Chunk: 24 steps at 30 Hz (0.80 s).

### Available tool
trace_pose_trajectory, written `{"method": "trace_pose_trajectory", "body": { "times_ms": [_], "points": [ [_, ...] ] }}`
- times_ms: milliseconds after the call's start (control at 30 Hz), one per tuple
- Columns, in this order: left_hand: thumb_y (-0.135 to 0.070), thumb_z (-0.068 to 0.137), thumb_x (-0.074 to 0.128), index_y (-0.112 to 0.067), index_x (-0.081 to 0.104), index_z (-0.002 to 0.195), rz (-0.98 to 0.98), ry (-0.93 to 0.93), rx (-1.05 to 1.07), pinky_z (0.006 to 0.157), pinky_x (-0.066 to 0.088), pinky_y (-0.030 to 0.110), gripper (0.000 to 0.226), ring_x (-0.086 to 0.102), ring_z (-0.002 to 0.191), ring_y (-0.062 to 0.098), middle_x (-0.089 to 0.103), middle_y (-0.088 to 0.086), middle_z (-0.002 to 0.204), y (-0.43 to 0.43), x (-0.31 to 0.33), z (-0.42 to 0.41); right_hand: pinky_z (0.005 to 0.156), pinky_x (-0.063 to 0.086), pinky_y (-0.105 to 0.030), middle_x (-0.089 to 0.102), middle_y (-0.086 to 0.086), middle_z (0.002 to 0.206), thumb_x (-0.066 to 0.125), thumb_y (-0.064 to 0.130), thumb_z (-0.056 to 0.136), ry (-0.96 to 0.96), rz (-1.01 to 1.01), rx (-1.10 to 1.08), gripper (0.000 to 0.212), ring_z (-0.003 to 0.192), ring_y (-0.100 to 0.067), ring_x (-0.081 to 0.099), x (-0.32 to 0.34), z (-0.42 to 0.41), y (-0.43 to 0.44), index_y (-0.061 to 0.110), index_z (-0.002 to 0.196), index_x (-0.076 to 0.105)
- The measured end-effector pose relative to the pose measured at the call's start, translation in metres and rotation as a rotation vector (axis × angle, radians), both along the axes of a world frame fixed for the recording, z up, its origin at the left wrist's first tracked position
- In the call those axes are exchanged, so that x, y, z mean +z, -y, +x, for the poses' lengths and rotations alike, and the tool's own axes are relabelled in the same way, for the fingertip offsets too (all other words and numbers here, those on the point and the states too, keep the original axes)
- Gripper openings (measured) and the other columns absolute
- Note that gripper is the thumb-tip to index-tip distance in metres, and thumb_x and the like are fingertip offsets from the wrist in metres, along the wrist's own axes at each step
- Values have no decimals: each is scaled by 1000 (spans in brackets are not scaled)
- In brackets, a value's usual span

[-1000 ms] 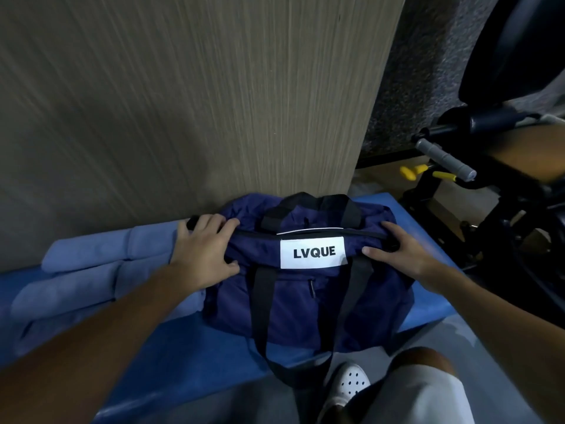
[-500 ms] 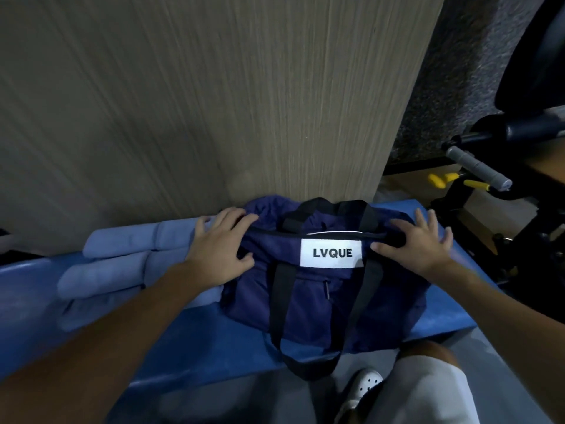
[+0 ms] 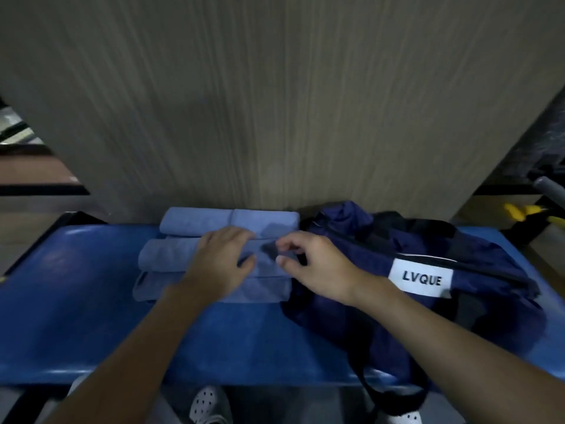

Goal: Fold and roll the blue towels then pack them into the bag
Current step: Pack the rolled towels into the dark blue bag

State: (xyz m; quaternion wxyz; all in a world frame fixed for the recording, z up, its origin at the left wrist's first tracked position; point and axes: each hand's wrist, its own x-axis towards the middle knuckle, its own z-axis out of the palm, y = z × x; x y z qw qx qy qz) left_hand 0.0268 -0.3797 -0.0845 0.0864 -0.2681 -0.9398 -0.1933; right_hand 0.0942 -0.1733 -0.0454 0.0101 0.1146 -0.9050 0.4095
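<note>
- The left hand [image 3: 218, 260] lay spread on the middle of three rolled blue towels [image 3: 171, 255]; the right hand [image 3: 312, 267] hovered half-curled at that roll's right end, gripping nothing.
- Best practice, by judgement: grasp both ends to prevent unrolling.
- The bag [image 3: 428, 258] lay touching the towels' right ends on the blue tabletop [image 3: 76, 295], against a wood-grain wall [image 3: 275, 102].
</note>
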Motion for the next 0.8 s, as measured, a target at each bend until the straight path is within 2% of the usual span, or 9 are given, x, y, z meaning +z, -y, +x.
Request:
{"method": "trace_pose_trajectory", "body": {
  "times_ms": [100, 167, 300, 467, 600, 667, 700, 800],
  "points": [
    [-50, 83, 44, -20, 63, 116, -58, 6, -45, 94, 45, 48, 48, 61, 105, 19, 65, -6, 113, 12, -15, -6, 83, 47, -37, 62, -2, 107, 57, 28, 93, -37, 246, 18, 18, 99, -20, 59, -6, -24, 19, 15, 105, 61],
    [-51, 85, 45, -23, 60, 122, -53, -18, -57, 98, 41, 46, 48, 57, 111, 16, 61, -10, 118, 13, -19, -3, 81, 46, -39, 60, -6, 109, 54, 31, 93, -44, 451, 24, 22, 100, -26, 57, -6, -32, 22, 15, 106, 58],
    [-56, 84, 39, -28, 54, 128, -30, -16, -43, 104, 34, 43, 55, 50, 118, 11, 55, -14, 124, 12, -21, 0, 91, 37, -37, 56, -9, 123, 57, 41, 91, -33, 771, 95, 42, 114, -28, 51, -11, -50, 30, 13, 122, 51],
    [-63, 75, 39, -34, 51, 128, -104, 18, -73, 105, 32, 40, 61, 51, 115, 7, 55, -20, 121, 11, -16, -13, 97, 26, -41, 57, -5, 115, 54, 75, 75, -23, 1038, 110, 77, 111, -27, 49, -9, -68, 38, 16, 122, 46],
    [-72, 68, 44, -39, 48, 127, -114, 59, -92, 105, 32, 39, 68, 51, 113, 4, 55, -23, 118, 11, -11, -21, 94, 23, -42, 48, 0, 100, 59, 68, 75, 35, 1083, 144, 55, 107, -23, 42, -6, -68, 40, 21, 99, 45],
    [-72, 66, 43, -36, 52, 119, -105, 141, -116, 105, 33, 40, 65, 54, 112, 9, 57, -20, 112, 6, -5, -23, 94, 24, -41, 47, 4, 94, 59, 69, 73, 45, 1042, 140, 54, 101, -20, 43, -5, -65, 41, 24, 96, 43],
    [-69, 68, 48, -32, 54, 116, -114, 169, -130, 104, 34, 40, 60, 56, 111, 14, 59, -16, 109, 3, -1, -22, 94, 24, -40, 48, 7, 90, 60, 69, 73, 44, 1011, 137, 53, 97, -17, 45, -4, -63, 41, 25, 98, 40],
    [-52, 76, 70, -23, 57, 120, -155, 155, -157, 94, 39, 37, 55, 59, 103, 22, 64, -4, 108, -2, 11, -17, 94, 27, -38, 49, 13, 78, 62, 59, 77, 22, 930, 126, 50, 78, -13, 47, 7, -52, 43, 27, 98, 29]
  ]
}}
